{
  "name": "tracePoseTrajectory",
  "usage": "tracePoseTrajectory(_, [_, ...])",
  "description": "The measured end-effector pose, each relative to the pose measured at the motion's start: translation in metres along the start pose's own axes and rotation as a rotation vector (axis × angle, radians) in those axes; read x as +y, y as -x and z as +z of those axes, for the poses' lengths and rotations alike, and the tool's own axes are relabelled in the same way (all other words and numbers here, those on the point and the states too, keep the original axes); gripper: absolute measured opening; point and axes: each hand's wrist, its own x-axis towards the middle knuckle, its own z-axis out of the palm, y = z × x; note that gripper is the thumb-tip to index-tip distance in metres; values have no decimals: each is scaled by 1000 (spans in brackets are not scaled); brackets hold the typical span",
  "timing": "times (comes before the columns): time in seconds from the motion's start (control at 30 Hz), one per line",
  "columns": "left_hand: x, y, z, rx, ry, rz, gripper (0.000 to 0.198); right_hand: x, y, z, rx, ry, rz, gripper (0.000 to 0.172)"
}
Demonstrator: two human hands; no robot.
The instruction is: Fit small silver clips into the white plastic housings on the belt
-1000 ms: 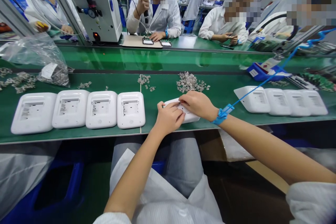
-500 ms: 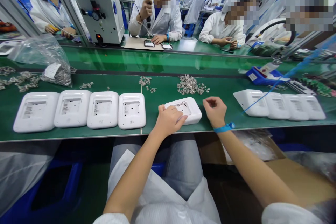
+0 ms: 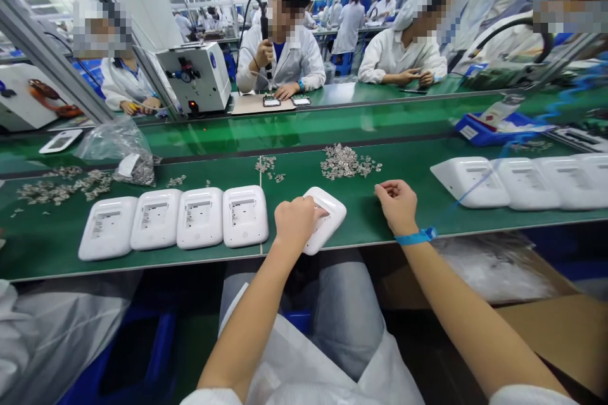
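My left hand [image 3: 295,223] grips the left side of a white plastic housing [image 3: 336,214], with a finger over its recess. The housing sits turned at an angle near the bench's front edge; its left part is hidden by my hand. To its right, my right hand [image 3: 398,204] hovers apart from it, fingers curled together, and whatever they may hold is too small to make out. Beyond the housing lies a pile of small metal pieces [image 3: 342,162]. Left of my left hand, several similar white housings [image 3: 246,235] stand in a row, recesses facing up.
More white housings [image 3: 472,185] lean in an overlapping row at the right. Behind them is a blue tray [image 3: 484,134]. A clear bag of metal parts [image 3: 121,149] lies at the left. Across the green bench [image 3: 304,171], a co-worker [image 3: 311,57] holds a tool upright.
The white housing has turned and tilted under my left hand, its far end swinging from right toward the back. My right hand stays curled beside it. The camera view has shifted.
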Motion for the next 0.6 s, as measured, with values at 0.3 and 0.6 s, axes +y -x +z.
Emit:
tracePoseTrajectory(0.3, [-20, -4, 4, 46, -105, -184, 30, 14, -30, -86, 310, 995, -221, 61])
tracePoseTrajectory(0.6, [49, -7, 31, 474, 82, 531, 29, 13, -41, -114, 91, 1206, -159, 54])
